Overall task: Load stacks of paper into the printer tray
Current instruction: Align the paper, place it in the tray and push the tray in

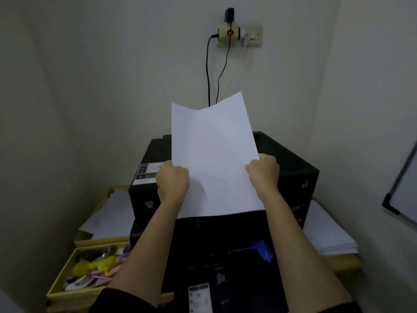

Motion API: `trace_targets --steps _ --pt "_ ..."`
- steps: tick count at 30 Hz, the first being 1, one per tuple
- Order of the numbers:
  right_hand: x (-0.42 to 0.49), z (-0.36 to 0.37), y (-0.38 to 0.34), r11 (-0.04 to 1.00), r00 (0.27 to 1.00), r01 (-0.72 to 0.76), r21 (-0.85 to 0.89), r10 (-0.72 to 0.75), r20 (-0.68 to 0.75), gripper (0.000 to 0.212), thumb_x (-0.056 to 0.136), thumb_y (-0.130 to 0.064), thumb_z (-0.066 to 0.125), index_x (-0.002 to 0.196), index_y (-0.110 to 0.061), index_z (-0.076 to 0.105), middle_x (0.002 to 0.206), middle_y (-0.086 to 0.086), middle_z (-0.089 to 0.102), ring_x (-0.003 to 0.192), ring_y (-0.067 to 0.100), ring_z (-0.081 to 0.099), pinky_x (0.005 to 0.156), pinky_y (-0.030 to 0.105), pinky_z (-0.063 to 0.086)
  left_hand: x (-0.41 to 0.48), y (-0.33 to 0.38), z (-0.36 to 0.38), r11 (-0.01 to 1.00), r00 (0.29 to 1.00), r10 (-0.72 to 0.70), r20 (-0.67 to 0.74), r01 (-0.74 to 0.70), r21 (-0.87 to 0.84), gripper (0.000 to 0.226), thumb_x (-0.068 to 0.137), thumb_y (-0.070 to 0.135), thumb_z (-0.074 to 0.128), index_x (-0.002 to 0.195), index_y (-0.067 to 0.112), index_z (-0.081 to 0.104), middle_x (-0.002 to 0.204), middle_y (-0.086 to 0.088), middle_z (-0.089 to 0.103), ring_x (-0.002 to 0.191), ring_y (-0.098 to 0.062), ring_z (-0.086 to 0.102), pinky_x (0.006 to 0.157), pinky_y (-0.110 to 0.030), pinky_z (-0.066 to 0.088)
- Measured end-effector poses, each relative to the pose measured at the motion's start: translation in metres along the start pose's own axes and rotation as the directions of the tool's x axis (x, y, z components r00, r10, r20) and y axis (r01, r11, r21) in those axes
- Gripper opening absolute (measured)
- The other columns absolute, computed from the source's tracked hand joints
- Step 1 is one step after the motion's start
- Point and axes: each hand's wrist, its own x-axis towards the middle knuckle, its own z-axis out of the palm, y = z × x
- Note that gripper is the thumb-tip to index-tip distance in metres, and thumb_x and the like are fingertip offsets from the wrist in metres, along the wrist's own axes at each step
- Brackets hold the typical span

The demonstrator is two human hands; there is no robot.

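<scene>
A thin stack of white paper [214,154] is held up in front of me, tilted away, its top edge sagging in the middle. My left hand [172,180] grips its left edge and my right hand [264,171] grips its right edge. Behind and below the paper stands a black printer [291,168]. Its pulled-out tray [225,256] lies dark below my forearms, with a blue paper guide [262,248] inside it. The paper hides the middle of the printer's top.
Loose white sheets [112,213] lie left of the printer, another pile of paper [327,233] to its right. An open wooden drawer [90,269] of small items sits at lower left. Cables hang from a wall socket [230,32]. A whiteboard [404,193] leans at right.
</scene>
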Motion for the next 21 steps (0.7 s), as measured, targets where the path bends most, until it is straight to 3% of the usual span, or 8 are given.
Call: trace_targets --steps 3,5,9,11,14,19,21 --pt "-0.024 -0.027 0.034 0.997 0.998 -0.067 0.045 0.067 0.007 0.013 0.079 0.006 0.044 0.073 0.008 0.055 0.073 0.007 0.055 0.061 0.019 0.046 0.057 0.024 0.033 -0.041 -0.015 0.009 0.995 0.996 -0.077 0.033 0.079 -0.065 0.024 0.088 0.007 0.053 0.109 -0.001 0.061 0.115 -0.021 0.063 0.1 -0.036 0.059 0.086 -0.038 0.049" --pt "-0.039 -0.041 0.058 0.992 0.995 -0.101 0.072 0.101 0.008 0.019 0.077 0.007 0.044 0.086 0.019 0.055 0.076 0.01 0.054 0.065 0.019 0.044 0.06 0.025 0.031 -0.069 -0.028 0.015 0.989 0.994 -0.103 0.047 0.107 -0.098 0.023 0.088 0.007 0.054 0.108 0.001 0.062 0.111 -0.017 0.064 0.093 -0.032 0.059 0.085 -0.038 0.05" --pt "-0.068 -0.063 0.1 0.986 0.99 -0.135 0.101 0.131 0.044 0.007 0.074 0.01 0.045 0.072 0.01 0.051 0.074 0.009 0.046 0.063 0.016 0.033 0.054 0.024 0.019 -0.123 -0.055 0.021 0.976 0.991 -0.119 0.061 0.128 -0.174 0.012 0.089 0.004 0.055 0.099 0.003 0.061 0.098 -0.009 0.062 0.082 -0.025 0.055 0.073 -0.03 0.043" --pt "-0.082 -0.073 0.121 0.981 0.988 -0.15 0.12 0.144 0.057 0.01 0.077 0.011 0.048 0.08 0.016 0.056 0.072 0.008 0.051 0.062 0.017 0.036 0.054 0.023 0.022 -0.149 -0.071 0.023 0.956 0.989 -0.121 0.081 0.139 -0.258 0.01 0.089 0.001 0.055 0.095 0.009 0.059 0.093 -0.005 0.062 0.083 -0.023 0.056 0.073 -0.032 0.045" --pt "-0.105 -0.087 0.149 0.971 0.982 -0.179 0.156 0.166 0.094 0.016 0.081 0.013 0.05 0.082 0.007 0.065 0.067 0.001 0.057 0.062 0.016 0.044 0.053 0.021 0.032 -0.18 -0.097 0.028 0.93 0.985 -0.143 0.092 0.165 -0.329 0.016 0.089 -0.001 0.057 0.097 0.013 0.06 0.091 -0.002 0.064 0.087 -0.021 0.059 0.08 -0.033 0.048" --pt "-0.137 -0.101 0.198 0.938 0.942 -0.322 0.129 0.305 0.138 0.018 0.079 0.015 0.049 0.077 0.005 0.063 0.067 0.003 0.056 0.06 0.015 0.042 0.052 0.022 0.032 -0.224 -0.134 0.032 0.896 0.955 -0.242 0.169 0.287 -0.338 0.024 0.089 -0.006 0.056 0.083 0.017 0.061 0.083 0.003 0.064 0.083 -0.019 0.059 0.075 -0.028 0.048" --pt "-0.146 -0.102 0.214 0.925 0.92 -0.371 0.081 0.354 0.166 0.021 0.08 0.015 0.048 0.075 0.001 0.064 0.07 0.007 0.06 0.063 0.017 0.046 0.055 0.023 0.035 -0.234 -0.15 0.033 0.879 0.935 -0.292 0.199 0.345 -0.329 0.022 0.089 -0.006 0.057 0.084 0.015 0.063 0.089 -0.004 0.067 0.086 -0.022 0.06 0.08 -0.031 0.05"
